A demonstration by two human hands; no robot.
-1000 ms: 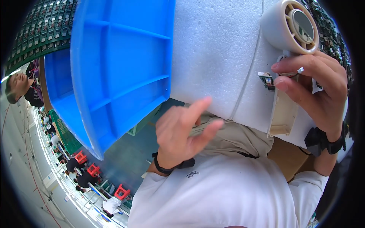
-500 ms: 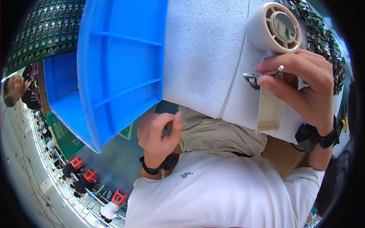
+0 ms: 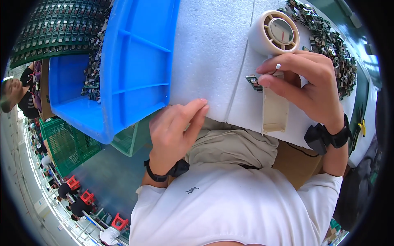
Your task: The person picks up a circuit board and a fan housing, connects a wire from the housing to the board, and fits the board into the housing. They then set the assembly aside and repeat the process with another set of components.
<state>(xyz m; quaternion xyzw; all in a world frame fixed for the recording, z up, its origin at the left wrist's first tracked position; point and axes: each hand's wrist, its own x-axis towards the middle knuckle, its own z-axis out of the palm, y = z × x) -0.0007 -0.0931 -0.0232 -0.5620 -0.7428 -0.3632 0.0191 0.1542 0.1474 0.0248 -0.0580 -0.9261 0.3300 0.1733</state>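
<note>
My right hand [image 3: 305, 84] pinches a small green circuit board [image 3: 254, 83] between thumb and forefinger. A short lead with a white plug [image 3: 278, 66] stands up by these fingertips. Beneath the hand lies a cream plastic housing [image 3: 274, 110], with a long open handle shell toward me and a round slotted head [image 3: 281, 32] at the far end. My fingers cover the stretch between head and handle. My left hand [image 3: 174, 129] hovers by the near edge of the white foam sheet, thumb and forefinger tips together, nothing visible in them.
A blue plastic bin [image 3: 137, 65] stands tilted at left, with circuit boards [image 3: 93, 78] behind its wall. More loose boards [image 3: 334, 53] are heaped at far right. White foam [image 3: 209, 53] covers the work surface. Yellow-handled pliers [image 3: 361, 127] lie at right; a person [image 3: 16, 88] is at far left.
My left hand has risen toward the foam's edge, its forefinger straightening from a curled pinch. The view has shifted, so the housing and right hand appear farther left; the right hand keeps its pinch.
</note>
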